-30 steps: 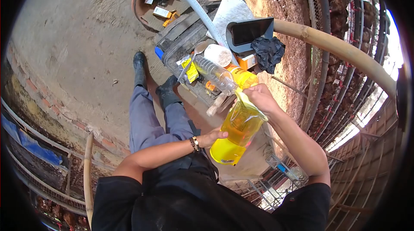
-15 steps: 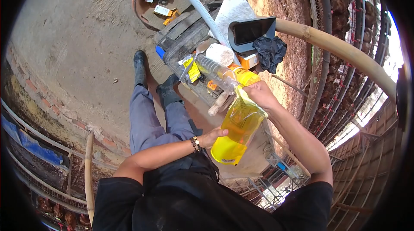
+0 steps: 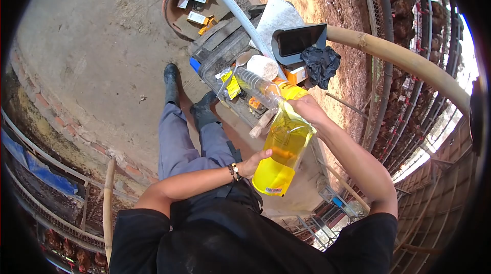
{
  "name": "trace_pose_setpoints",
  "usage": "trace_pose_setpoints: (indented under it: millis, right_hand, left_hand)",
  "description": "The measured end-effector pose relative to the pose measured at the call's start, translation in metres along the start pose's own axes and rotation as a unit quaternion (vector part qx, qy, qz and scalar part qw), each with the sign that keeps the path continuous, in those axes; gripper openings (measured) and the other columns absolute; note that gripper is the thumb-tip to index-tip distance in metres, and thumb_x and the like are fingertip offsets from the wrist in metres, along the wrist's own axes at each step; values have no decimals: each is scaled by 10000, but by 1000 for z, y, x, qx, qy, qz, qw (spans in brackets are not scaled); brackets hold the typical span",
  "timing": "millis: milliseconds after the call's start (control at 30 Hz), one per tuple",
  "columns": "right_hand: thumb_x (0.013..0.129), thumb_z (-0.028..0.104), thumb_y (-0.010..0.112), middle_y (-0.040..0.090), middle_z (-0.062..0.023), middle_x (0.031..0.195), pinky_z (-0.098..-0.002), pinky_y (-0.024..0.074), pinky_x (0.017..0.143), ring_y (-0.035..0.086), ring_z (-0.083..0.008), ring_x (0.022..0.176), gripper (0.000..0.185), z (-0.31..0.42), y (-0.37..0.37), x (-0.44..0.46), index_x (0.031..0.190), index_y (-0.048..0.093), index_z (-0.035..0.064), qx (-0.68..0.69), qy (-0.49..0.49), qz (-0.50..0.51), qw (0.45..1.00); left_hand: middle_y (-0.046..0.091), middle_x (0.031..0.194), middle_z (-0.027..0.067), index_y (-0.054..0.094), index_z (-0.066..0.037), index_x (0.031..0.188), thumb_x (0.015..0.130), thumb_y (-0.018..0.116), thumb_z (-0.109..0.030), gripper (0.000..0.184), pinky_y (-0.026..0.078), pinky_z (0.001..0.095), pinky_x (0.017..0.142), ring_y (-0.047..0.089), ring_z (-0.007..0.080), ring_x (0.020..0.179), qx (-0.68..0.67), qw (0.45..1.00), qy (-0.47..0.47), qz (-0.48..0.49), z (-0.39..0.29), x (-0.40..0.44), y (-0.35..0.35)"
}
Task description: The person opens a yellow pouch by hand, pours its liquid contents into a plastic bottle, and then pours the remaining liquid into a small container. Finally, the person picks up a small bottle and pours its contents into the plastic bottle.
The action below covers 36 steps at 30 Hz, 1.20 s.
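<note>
My left hand (image 3: 252, 164) is wrapped around the lower side of a yellow, part-clear pouch (image 3: 279, 166) holding yellow liquid. My right hand (image 3: 306, 109) is closed at the pouch's top edge, beside the end of a clear ribbed plastic bottle (image 3: 259, 88). That bottle slants down to the pouch's top; whether my right fingers also grip it is hidden. Just beyond my right hand lies a yellow-orange package (image 3: 290, 90). Near the bottle are a white tub (image 3: 263, 67), a spoon (image 3: 244, 59) and a yellow sachet (image 3: 231, 86).
A dark cart-like surface (image 3: 215, 64) carries these things, a crumpled black bag (image 3: 321, 65) and a phone in a grey holder (image 3: 297, 41). Behind it stands a round basin (image 3: 171, 18) with small boxes. A bamboo pole (image 3: 399, 54) and caged hens (image 3: 401, 8) line the right.
The view has shifted slightly, so the floor items sit a little lower and farther right. Both hands keep their hold on the pouch, with the bottle still at its top.
</note>
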State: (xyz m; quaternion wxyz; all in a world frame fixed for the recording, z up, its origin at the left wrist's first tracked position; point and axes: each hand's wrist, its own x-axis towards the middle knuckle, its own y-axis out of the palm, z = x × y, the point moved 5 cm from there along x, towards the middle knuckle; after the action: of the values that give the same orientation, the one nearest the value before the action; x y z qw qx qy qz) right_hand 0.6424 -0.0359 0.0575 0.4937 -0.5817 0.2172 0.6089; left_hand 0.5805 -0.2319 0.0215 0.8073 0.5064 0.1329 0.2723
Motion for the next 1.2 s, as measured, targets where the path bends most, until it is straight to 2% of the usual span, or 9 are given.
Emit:
trace_pose_setpoints:
  millis: [100, 200, 300, 500, 600, 700, 800, 1000, 1200]
  right_hand:
    - [903, 169, 599, 677, -92, 931, -288, 503, 627, 652, -138, 729, 322, -5, -4, 3, 1121, 590, -68, -43, 51, -8, 998]
    - [899, 200, 596, 672, -102, 911, -291, 501, 622, 649, -143, 726, 315, -12, -6, 13, 1078, 608, -59, -32, 28, -14, 999]
    - [891, 195, 578, 662, -101, 886, -294, 500, 619, 645, -150, 712, 298, -4, -1, 7, 1060, 607, -49, 22, 0, -22, 1000]
    - [892, 257, 521, 648, -85, 887, -309, 513, 639, 642, -158, 717, 367, -9, -5, 8, 1122, 574, -23, 56, 56, 28, 996]
    - [912, 279, 472, 667, -104, 896, -331, 541, 712, 658, -191, 746, 362, -2, 1, -7, 1108, 596, 1, 109, 70, 14, 991]
    - [918, 350, 489, 673, -107, 919, -332, 541, 743, 665, -193, 776, 410, 3, 4, -15, 1117, 595, 8, 128, 70, 22, 989]
    - [890, 377, 571, 663, -83, 910, -313, 535, 667, 659, -176, 736, 451, 6, 8, -19, 1152, 568, 9, 163, 55, 48, 984]
    - [861, 339, 627, 662, -97, 920, -307, 554, 692, 678, -183, 754, 472, 14, 12, -27, 1172, 555, -9, 113, 46, 53, 991]
    - [846, 265, 616, 659, -125, 948, -318, 564, 690, 687, -201, 774, 459, 12, 8, -24, 1184, 525, -32, 81, 20, 41, 996]
  left_hand:
    - [507, 1379, 164, 359, -57, 1447, 879, 603, -576, 807, 432, 436, 1045, 547, 292, 1222, -7, 1000, -4, -5, 2, -1, -1]
    - [507, 1380, 166, 360, -57, 1447, 877, 597, -589, 814, 430, 433, 1046, 546, 290, 1226, -15, 1000, -7, 0, 3, -1, -1]
    - [506, 1381, 168, 360, -54, 1446, 877, 595, -594, 818, 428, 430, 1047, 545, 287, 1227, -5, 1000, 3, -14, 0, -3, 1]
    - [507, 1379, 169, 356, -51, 1447, 879, 598, -590, 819, 428, 428, 1048, 545, 283, 1227, 1, 999, 5, -42, -2, -5, 6]
    - [511, 1372, 170, 354, -54, 1449, 877, 604, -586, 820, 430, 424, 1046, 549, 281, 1220, -4, 999, 4, -46, -2, -5, 8]
    - [515, 1363, 167, 353, -57, 1451, 874, 609, -585, 823, 435, 422, 1041, 554, 278, 1211, 2, 998, 6, -60, -3, -6, 10]
    - [516, 1357, 164, 353, -59, 1453, 871, 612, -586, 826, 439, 422, 1036, 557, 274, 1205, -6, 999, 3, -52, -2, -5, 11]
    - [521, 1350, 167, 349, -67, 1457, 870, 606, -597, 832, 444, 420, 1031, 564, 273, 1197, -19, 998, 4, -52, 4, -5, 9]
    - [519, 1353, 173, 330, -66, 1465, 879, 592, -596, 833, 448, 421, 1027, 569, 277, 1193, -36, 999, 2, -36, 3, -5, 14]
